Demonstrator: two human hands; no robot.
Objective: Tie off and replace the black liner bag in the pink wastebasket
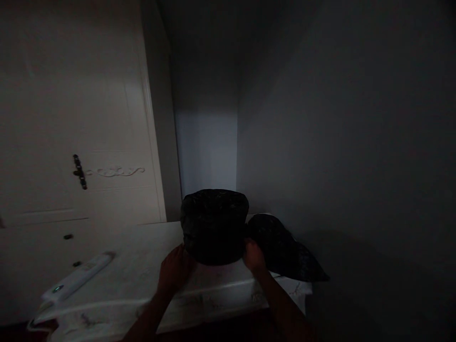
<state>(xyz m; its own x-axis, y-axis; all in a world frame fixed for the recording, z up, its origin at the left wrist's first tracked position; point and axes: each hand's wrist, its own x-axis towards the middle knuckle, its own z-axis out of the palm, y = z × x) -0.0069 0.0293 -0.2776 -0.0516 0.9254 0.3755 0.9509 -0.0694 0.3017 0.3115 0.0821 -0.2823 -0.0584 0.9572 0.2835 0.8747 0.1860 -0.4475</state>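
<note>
A black plastic bag (214, 230), rounded and puffed out with a broad top, stands at the middle of a white table top (142, 266). Whether something is inside it cannot be seen in the dim light. My left hand (177, 268) grips its lower left side, the fingers mostly in shadow. At the lower right side my right hand (254, 255) has its fingers curled closed on the black plastic. More black plastic (281, 244) lies to the right, drooping past the table's edge; I cannot tell whether it is joined to the bag.
A long white device (80, 276) with a small green light and a cord lies on the table's left end. Behind stands a white wardrobe (117, 114) with a dark handle (80, 172). A grey wall (338, 142) rises close on the right.
</note>
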